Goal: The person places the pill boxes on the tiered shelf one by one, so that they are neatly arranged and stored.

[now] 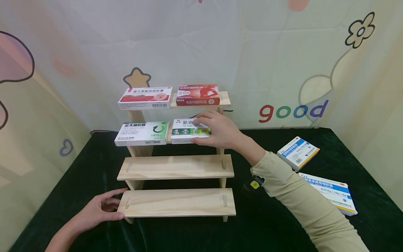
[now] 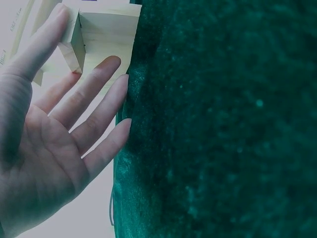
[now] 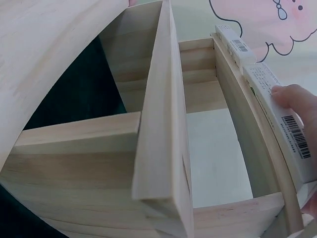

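Observation:
A tiered wooden rack (image 1: 176, 168) stands on dark green cloth. My right hand (image 1: 217, 131) holds a white and green medicine box (image 1: 182, 131) on the second tier from the top, thumb at its front and fingers over its top. In the right wrist view, the thumb presses this box's (image 3: 282, 119) barcoded side. A white and green medicine box (image 1: 141, 133) lies left of it. My left hand (image 1: 97, 210) is at the left end of the bottom shelf, thumb at the front corner; in the left wrist view its fingers extend fairly straight beside the wood.
On the top tier lie a white and red medicine box (image 1: 145, 98) and a red medicine box (image 1: 197, 94). Two blue and white boxes lie on the cloth (image 1: 252, 217) at the right, one farther back (image 1: 298, 153), one nearer (image 1: 330, 192) beside my right sleeve. A printed curtain hangs behind.

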A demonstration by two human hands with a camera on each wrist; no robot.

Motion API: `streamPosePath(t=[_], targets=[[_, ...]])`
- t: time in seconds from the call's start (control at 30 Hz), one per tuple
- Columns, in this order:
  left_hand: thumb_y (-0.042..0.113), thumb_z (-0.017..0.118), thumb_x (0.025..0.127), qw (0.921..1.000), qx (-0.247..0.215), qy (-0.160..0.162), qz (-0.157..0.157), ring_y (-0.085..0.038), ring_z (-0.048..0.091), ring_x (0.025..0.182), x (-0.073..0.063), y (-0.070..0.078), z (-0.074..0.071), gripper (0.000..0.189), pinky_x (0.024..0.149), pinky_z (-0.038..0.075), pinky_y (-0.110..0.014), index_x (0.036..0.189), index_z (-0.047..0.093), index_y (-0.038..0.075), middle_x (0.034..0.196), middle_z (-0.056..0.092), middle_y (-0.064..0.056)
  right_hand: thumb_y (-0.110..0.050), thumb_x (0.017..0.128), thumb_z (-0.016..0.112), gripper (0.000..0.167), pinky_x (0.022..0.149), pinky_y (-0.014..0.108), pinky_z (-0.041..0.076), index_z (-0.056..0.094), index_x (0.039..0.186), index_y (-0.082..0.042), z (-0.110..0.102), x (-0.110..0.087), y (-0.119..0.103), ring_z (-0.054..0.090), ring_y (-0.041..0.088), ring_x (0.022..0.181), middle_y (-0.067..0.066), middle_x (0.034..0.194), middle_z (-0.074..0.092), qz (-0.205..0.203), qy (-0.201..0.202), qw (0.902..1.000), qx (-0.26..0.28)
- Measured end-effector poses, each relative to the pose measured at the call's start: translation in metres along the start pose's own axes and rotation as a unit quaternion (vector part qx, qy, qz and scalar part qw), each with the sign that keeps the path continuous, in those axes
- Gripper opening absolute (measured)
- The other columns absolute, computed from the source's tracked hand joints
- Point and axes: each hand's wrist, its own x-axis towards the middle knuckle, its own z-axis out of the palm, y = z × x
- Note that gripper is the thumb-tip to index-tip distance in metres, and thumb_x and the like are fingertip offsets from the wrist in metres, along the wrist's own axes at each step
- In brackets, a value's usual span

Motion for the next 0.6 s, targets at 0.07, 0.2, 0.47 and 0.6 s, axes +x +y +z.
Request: streamPosePath(t=[0.07, 0.2, 0.47, 0.6], targets=[[0.015, 0.064, 0.084, 1.0000, 0.001, 0.000, 0.000, -0.028, 0.061, 0.093, 0.000, -0.001, -0.001, 0.071, 0.079, 0.050, -0.041, 0.136, 0.024, -0.013, 0.112, 0.057, -0.030, -0.050, 0.075, 0.065, 0.061, 0.094, 0.039, 0.040, 0.056, 0.123, -0.013, -0.001, 0.000, 0.000, 0.045, 0.021, 0.111, 0.007, 0.125, 0.052, -0.002, -0.001, 1.0000, -0.001], [0.015, 0.064, 0.084, 1.0000, 0.006, 0.001, -0.001, -0.029, 0.061, 0.093, 0.000, 0.000, -0.001, 0.071, 0.079, 0.050, -0.041, 0.136, 0.024, -0.012, 0.111, 0.057, -0.030, -0.051, 0.075, 0.065, 0.064, 0.096, 0.040, 0.037, 0.053, 0.125, -0.013, -0.004, 0.000, -0.001, 0.045, 0.021, 0.114, 0.006, 0.126, 0.052, -0.010, -0.002, 0.9999, -0.007], [0.015, 0.062, 0.085, 1.0000, 0.010, 0.000, 0.000, -0.029, 0.061, 0.094, 0.000, 0.000, -0.001, 0.070, 0.080, 0.050, -0.040, 0.136, 0.024, -0.012, 0.112, 0.057, -0.030, -0.051, 0.074, 0.066, 0.064, 0.091, 0.039, 0.041, 0.055, 0.123, -0.010, -0.018, -0.008, -0.002, 0.043, 0.022, 0.112, 0.007, 0.123, 0.053, -0.027, 0.004, 0.9996, -0.008], [0.014, 0.062, 0.085, 1.0000, 0.008, -0.001, -0.001, -0.029, 0.061, 0.094, 0.000, 0.000, -0.001, 0.069, 0.079, 0.050, -0.037, 0.136, 0.023, -0.012, 0.111, 0.057, -0.029, -0.048, 0.073, 0.068, 0.065, 0.092, 0.040, 0.040, 0.054, 0.123, -0.010, -0.025, -0.015, 0.000, 0.042, 0.024, 0.113, 0.008, 0.125, 0.052, -0.021, 0.004, 0.9998, -0.001]])
